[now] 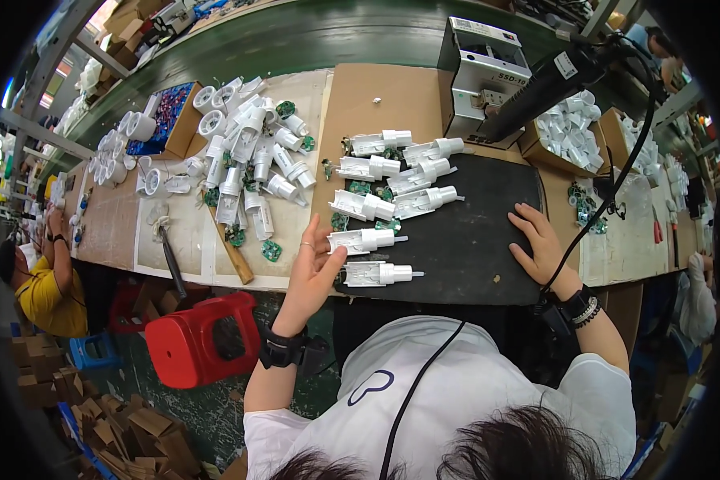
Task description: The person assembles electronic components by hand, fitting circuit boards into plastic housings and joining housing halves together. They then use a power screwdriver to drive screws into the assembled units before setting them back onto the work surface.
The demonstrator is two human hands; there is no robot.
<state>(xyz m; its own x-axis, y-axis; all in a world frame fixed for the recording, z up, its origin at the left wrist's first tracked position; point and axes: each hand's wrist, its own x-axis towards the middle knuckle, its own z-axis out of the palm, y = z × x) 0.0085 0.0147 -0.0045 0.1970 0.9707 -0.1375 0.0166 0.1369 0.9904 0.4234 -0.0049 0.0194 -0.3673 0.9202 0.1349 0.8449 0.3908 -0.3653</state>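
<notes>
My left hand (306, 270) at one white, open-sided plastic tube housing (370, 241) by its thumb, grip unclear; my right hand (546, 246), well apart, spread empty on the black flat mat (472, 248) — step, seemingly row-aligning; next, likely a light pinch.

Smooth white plastic housings (368, 241) catch the light against a matt black mat (472, 248) and dull brown cardboard (360, 104). A wooden handle (236, 262), a silvery metal-look machine case (500, 66) and a glossy red plastic stool (176, 348) contrast with a soft, matt cloth shirt (488, 384).
</notes>
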